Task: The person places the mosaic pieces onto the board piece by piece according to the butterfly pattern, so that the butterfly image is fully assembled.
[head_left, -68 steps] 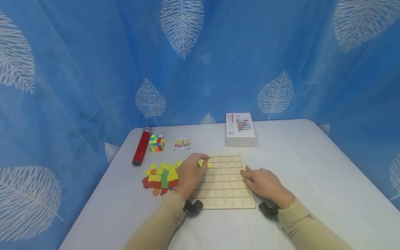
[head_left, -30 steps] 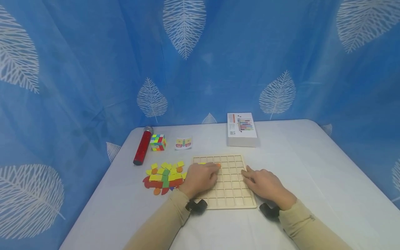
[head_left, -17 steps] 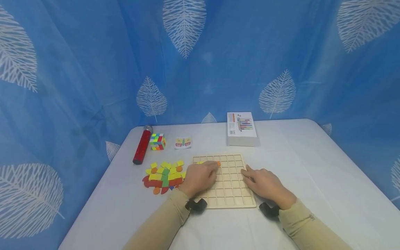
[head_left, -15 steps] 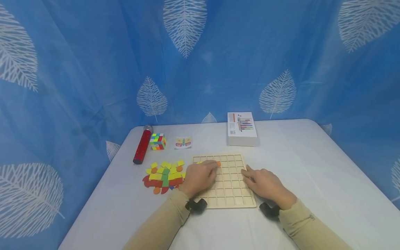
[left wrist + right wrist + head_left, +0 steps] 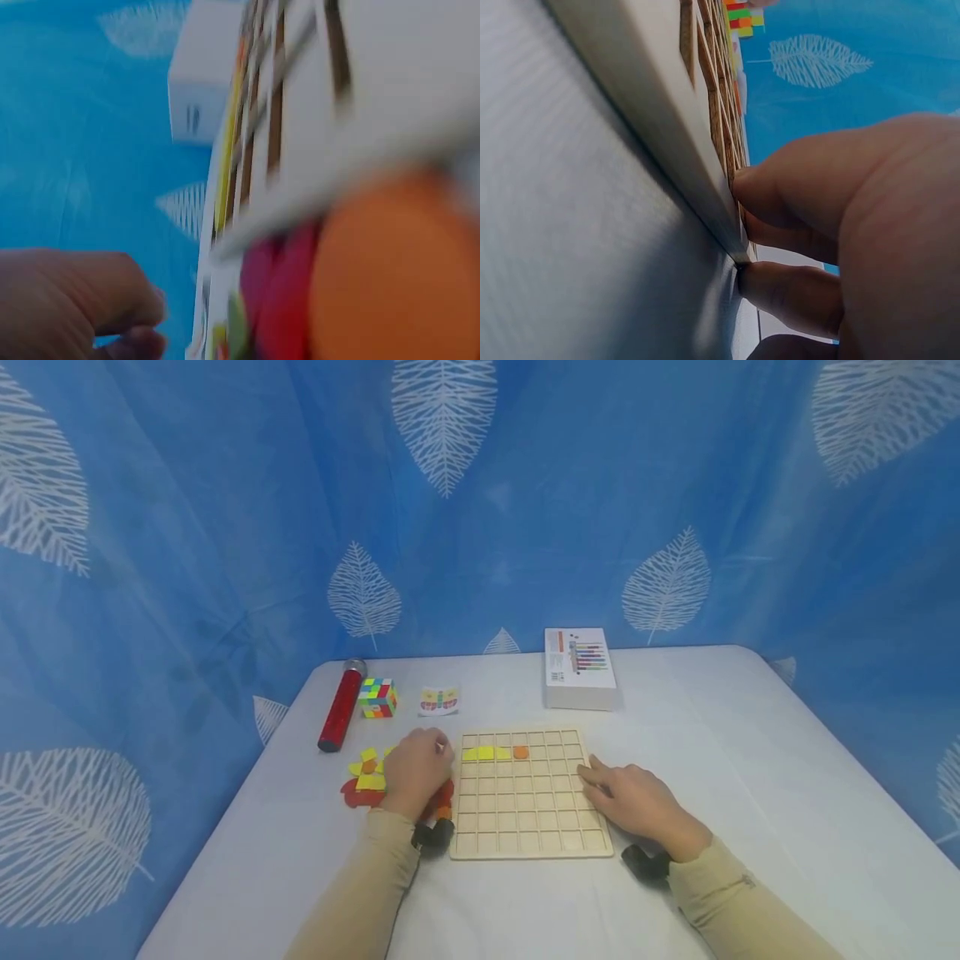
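Note:
A wooden grid board (image 5: 534,814) lies on the table between both hands. Near its far left corner, a row of yellow pieces (image 5: 486,752) and one orange disc (image 5: 521,752) fill neighbouring cells. My left hand (image 5: 414,770) is over the loose pile left of the board, covering part of it; its fingers are loosely bent, with nothing visible between them in the left wrist view. Around it show yellow pieces (image 5: 371,782) and red pieces (image 5: 360,794). At the board's right edge, my right hand (image 5: 633,797) grips the rim, thumb and fingers (image 5: 787,296) against it.
Behind the pile stand a red cylinder with a silvery end (image 5: 341,710), a puzzle cube (image 5: 378,697) and a small card with a coloured pattern (image 5: 438,700). A white box (image 5: 579,670) sits at the back, before a blue leaf-print curtain (image 5: 525,527).
My left hand has gone from the board back to the pile at left, after pressing the orange disc, which now lies uncovered in its cell. The right hand stays at the board's edge.

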A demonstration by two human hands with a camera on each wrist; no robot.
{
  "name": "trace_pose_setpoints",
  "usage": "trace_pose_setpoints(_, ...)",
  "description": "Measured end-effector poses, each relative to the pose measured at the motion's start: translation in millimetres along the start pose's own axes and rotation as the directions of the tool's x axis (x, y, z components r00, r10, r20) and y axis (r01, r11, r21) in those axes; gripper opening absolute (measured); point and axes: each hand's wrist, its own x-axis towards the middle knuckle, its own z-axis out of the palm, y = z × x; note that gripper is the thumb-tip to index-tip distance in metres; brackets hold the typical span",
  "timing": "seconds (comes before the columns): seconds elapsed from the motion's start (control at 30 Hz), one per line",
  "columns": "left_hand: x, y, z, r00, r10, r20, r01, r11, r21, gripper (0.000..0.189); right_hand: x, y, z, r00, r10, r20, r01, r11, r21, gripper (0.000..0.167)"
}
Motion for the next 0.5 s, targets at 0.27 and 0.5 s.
trace_pose_setpoints(0.27, 11.4, -40.8, -17.7, 0.961, -0.213, 0.177, 0.220, 0.975, -0.018, 0.041, -0.6, -1.7, -1.0, 1.000, -0.013, -0.004, 0.013, 1.000, 0.000, 0.041)
trace_pose_setpoints(0.5, 13.8, -38.0, -13.3, 0.945, -0.248, 0.213, 0.267, 0.961, -0.065, 0.045, -0.3, -0.6, -1.0, 1.000, -0.002, -0.003, 0.002, 1.000, 0.005, 0.041)
